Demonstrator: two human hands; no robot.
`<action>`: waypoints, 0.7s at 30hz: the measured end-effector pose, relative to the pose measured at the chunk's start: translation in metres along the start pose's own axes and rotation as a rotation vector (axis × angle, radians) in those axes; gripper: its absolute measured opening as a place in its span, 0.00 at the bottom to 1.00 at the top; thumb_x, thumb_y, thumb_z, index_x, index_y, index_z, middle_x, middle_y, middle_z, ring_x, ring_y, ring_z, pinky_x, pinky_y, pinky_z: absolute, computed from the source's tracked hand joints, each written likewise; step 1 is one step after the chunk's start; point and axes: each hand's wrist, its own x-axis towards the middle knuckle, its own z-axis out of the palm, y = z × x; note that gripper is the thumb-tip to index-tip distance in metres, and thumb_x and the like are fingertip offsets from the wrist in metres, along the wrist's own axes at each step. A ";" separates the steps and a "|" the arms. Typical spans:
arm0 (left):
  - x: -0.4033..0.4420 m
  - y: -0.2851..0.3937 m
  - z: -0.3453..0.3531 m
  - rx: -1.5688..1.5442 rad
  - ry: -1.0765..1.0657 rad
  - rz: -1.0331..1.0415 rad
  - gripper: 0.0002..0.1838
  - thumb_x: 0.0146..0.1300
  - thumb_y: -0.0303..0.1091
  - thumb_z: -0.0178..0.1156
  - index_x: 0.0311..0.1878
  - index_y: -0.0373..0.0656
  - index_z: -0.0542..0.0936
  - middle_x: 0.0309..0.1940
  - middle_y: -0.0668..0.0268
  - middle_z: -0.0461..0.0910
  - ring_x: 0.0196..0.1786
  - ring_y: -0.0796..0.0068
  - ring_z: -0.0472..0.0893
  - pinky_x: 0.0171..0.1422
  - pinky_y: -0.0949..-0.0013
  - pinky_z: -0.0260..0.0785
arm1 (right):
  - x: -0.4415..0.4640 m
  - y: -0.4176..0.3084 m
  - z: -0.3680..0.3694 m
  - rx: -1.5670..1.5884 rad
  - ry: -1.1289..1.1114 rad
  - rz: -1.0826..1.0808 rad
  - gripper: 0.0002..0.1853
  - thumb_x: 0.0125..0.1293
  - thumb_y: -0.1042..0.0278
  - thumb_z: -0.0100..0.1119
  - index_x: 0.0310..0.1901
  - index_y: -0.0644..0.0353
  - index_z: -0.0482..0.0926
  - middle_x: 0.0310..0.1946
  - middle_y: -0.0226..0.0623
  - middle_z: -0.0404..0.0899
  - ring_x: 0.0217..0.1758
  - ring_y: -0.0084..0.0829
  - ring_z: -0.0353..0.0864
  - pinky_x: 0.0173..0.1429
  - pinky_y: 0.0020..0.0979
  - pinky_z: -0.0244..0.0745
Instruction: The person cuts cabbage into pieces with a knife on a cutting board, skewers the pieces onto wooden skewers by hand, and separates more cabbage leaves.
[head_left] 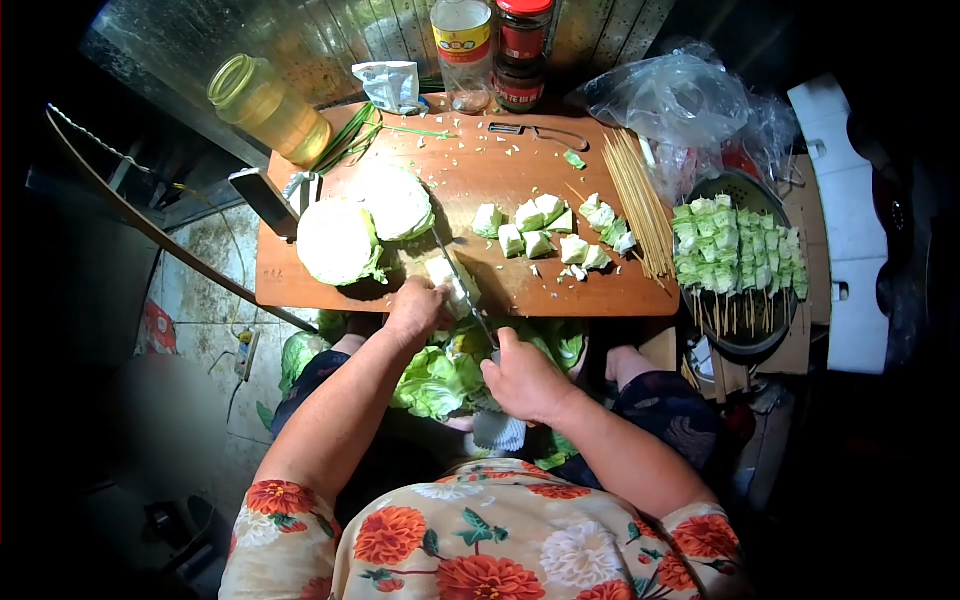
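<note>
My right hand (528, 378) is closed round the handle of a knife (463, 277), whose narrow blade points away from me over the near edge of the cutting board (600, 300). My left hand (418, 308) has its fingers closed on a pale piece of cabbage (440, 271), right beside the blade. Beyond it lie two cabbage halves (338, 243), one partly behind the other. Several cut cabbage chunks (538, 213) are spread to the right of the blade. How far the blade is into the held piece, I cannot tell.
Bamboo skewers (640, 205) lie at the board's right end. Beside them, skewered cabbage (735, 245) rests on a dark colander (755, 345). A jar of yellow liquid (270, 110), a phone (264, 203) and a peeler (530, 131) are around the board. Loose cabbage leaves (438, 385) sit below its edge.
</note>
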 end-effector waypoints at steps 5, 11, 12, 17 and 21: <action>0.005 -0.005 -0.001 0.034 0.003 0.011 0.17 0.70 0.38 0.52 0.39 0.27 0.73 0.26 0.55 0.79 0.27 0.63 0.82 0.32 0.64 0.79 | 0.012 0.000 -0.002 -0.065 0.020 -0.045 0.19 0.64 0.64 0.52 0.46 0.74 0.65 0.34 0.65 0.78 0.40 0.59 0.79 0.48 0.50 0.74; 0.017 -0.023 -0.001 0.190 0.051 0.108 0.15 0.69 0.36 0.51 0.39 0.28 0.74 0.26 0.56 0.78 0.28 0.63 0.83 0.30 0.64 0.78 | 0.033 0.009 0.018 -0.057 0.059 0.031 0.27 0.65 0.62 0.51 0.59 0.74 0.62 0.37 0.66 0.78 0.44 0.60 0.78 0.49 0.49 0.73; 0.003 -0.009 0.002 0.126 0.055 0.072 0.15 0.69 0.36 0.51 0.39 0.29 0.74 0.27 0.57 0.78 0.27 0.64 0.83 0.31 0.64 0.78 | 0.033 0.013 0.022 -0.061 0.063 0.031 0.27 0.65 0.62 0.51 0.59 0.74 0.62 0.37 0.66 0.78 0.44 0.60 0.78 0.49 0.49 0.73; -0.003 -0.002 0.002 -0.117 0.092 -0.004 0.12 0.68 0.35 0.52 0.39 0.34 0.76 0.28 0.60 0.79 0.27 0.66 0.81 0.31 0.64 0.77 | 0.030 0.024 0.031 0.090 0.172 0.036 0.19 0.63 0.60 0.54 0.47 0.69 0.69 0.37 0.62 0.78 0.43 0.58 0.78 0.47 0.50 0.73; 0.017 -0.005 -0.016 0.199 0.211 0.195 0.11 0.65 0.34 0.55 0.40 0.35 0.77 0.30 0.63 0.79 0.29 0.71 0.79 0.32 0.69 0.73 | 0.016 0.023 0.023 0.231 0.121 0.084 0.20 0.62 0.59 0.54 0.46 0.70 0.69 0.37 0.62 0.78 0.43 0.59 0.78 0.48 0.49 0.73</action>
